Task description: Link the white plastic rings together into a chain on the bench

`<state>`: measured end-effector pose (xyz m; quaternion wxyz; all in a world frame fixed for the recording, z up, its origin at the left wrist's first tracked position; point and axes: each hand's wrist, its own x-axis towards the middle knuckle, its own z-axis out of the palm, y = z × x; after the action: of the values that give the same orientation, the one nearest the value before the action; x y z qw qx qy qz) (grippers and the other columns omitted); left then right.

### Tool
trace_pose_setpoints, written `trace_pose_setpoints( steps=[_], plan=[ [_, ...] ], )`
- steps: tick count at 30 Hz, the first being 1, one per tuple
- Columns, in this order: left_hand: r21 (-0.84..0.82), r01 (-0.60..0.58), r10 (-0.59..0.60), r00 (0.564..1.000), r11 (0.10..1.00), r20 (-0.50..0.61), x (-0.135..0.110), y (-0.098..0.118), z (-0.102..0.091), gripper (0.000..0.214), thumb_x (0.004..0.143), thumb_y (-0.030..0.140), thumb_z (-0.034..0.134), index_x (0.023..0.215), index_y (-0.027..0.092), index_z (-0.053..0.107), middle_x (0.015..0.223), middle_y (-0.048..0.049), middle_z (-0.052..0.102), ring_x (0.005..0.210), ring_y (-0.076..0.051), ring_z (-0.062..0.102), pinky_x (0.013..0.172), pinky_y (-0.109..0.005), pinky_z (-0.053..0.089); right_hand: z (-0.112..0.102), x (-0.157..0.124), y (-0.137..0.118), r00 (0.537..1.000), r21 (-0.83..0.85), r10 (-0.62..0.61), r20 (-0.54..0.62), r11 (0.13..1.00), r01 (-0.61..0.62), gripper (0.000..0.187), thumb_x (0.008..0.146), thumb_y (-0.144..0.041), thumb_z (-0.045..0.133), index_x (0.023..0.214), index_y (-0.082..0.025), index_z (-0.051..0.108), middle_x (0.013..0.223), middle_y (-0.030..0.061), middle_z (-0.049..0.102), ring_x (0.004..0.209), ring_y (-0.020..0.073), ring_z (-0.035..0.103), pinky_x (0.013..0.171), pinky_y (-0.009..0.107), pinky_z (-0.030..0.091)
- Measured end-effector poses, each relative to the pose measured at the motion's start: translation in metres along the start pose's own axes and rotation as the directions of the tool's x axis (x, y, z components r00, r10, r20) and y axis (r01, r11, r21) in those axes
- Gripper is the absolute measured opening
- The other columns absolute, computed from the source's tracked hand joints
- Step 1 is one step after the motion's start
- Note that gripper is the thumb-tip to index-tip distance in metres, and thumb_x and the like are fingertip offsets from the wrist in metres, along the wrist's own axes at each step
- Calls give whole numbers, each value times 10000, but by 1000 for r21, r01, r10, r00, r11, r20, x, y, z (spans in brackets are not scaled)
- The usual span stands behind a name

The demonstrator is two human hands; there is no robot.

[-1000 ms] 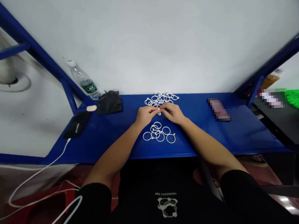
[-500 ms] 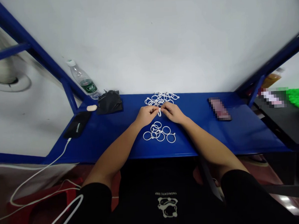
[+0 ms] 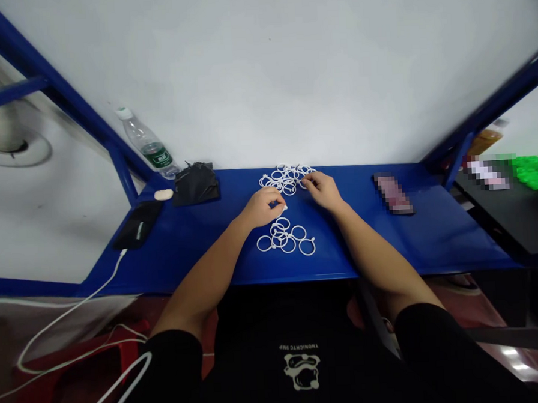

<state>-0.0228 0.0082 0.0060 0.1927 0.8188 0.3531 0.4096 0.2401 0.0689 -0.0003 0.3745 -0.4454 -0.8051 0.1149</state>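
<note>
My left hand (image 3: pixel 264 206) is closed in a pinch on a white ring, whose small white tip shows at the fingertips while the rest is hidden. Farther back, my right hand (image 3: pixel 323 189) has its thumb and finger pinched on a white ring at the right side of the far pile. That far pile of thin white rings (image 3: pixel 289 189), each with a small knob, lies by the wall. Nearer to me, below my left hand, several more white rings (image 3: pixel 307 247) lie loosely overlapping on the blue table (image 3: pixel 218 258).
At the left are a black power bank (image 3: pixel 137 225) with a white cable (image 3: pixel 105 285), a cream oval object (image 3: pixel 163 195), a black plastic bag (image 3: pixel 196 184) and a bottle (image 3: pixel 154 152). A blurred phone (image 3: pixel 392 194) lies at the right. Blue frame bars flank the table.
My hands have parted from where they met at one white ring. The right has moved back and right to the far pile; the left has dropped slightly nearer the closer rings.
</note>
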Motion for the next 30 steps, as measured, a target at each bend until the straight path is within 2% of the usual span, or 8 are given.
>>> trace_pose_setpoints(
  steps=[3, 7, 11, 14, 18, 22, 26, 30],
  plan=[
    [-30, -31, 35, 988, 999, 153, -2, 9, 6, 144, 853, 124, 727, 775, 233, 783, 976, -56, 767, 944, -205, 729, 916, -386, 601, 5, 2, 19, 991, -123, 110, 71, 987, -100, 165, 956, -209, 666, 1067, -222, 787, 1075, 88, 787, 952, 253, 691, 887, 378, 559],
    [-88, 37, -9, 955, 995, 296, -5, 17, 17, 97, 895, 196, 741, 838, 228, 813, 932, -38, 781, 764, -157, 712, 744, -311, 577, 11, 2, 22, 970, -231, 177, 167, 963, -136, 110, 912, -229, 739, 1005, -236, 797, 1081, 88, 777, 950, 245, 693, 864, 344, 559],
    [-26, 80, -76, 988, 996, 132, -4, 11, 17, 120, 945, 246, 722, 877, 212, 816, 883, -33, 778, 740, -148, 694, 721, -294, 550, 12, 1, 15, 958, -250, 217, 186, 954, -168, 105, 911, -236, 713, 995, -222, 775, 994, 88, 787, 868, 242, 694, 775, 331, 538],
    [31, 102, -104, 994, 994, 47, -2, 2, 14, 155, 976, 236, 699, 874, 206, 811, 864, -30, 777, 729, -144, 678, 719, -293, 540, 12, 1, 15, 959, -166, 231, 164, 965, -204, 241, 854, -198, 717, 1092, -221, 752, 885, 55, 785, 772, 223, 674, 714, 317, 513],
    [90, 155, -153, 988, 984, -30, -2, -6, 14, 137, 1000, 258, 707, 962, 206, 828, 933, -41, 805, 767, -158, 699, 763, -308, 569, 20, 2, 14, 976, 200, 195, 99, 957, -211, 374, 838, -270, 695, 1205, -198, 704, 829, 13, 750, 679, 177, 628, 674, 305, 510],
    [82, 175, -161, 975, 981, -155, -1, -12, 14, 229, 1044, 296, 677, 1191, 201, 824, 1130, -93, 827, 955, -208, 767, 889, -354, 613, 31, -2, -3, 992, 564, 94, 86, 816, -126, 499, 868, -396, 704, 1326, -208, 653, 894, -1, 730, 616, 122, 558, 590, 266, 473],
    [67, 129, -110, 967, 989, -230, 0, -15, 13, 225, 1046, 308, 681, 1170, 212, 842, 1147, -94, 833, 1053, -232, 780, 971, -372, 614, 35, -11, -27, 989, 616, -22, 144, 785, -72, 503, 892, -369, 712, 1369, -214, 673, 901, 1, 726, 618, 109, 554, 597, 262, 477],
    [59, 119, -104, 972, 991, -212, -1, -15, 14, 146, 1004, 314, 745, 1052, 235, 857, 1019, -57, 842, 875, -195, 775, 820, -328, 615, 31, -15, -37, 984, 553, -61, 170, 832, -44, 367, 913, -366, 717, 1237, -199, 763, 886, 18, 753, 627, 117, 578, 597, 264, 480]
  ],
)
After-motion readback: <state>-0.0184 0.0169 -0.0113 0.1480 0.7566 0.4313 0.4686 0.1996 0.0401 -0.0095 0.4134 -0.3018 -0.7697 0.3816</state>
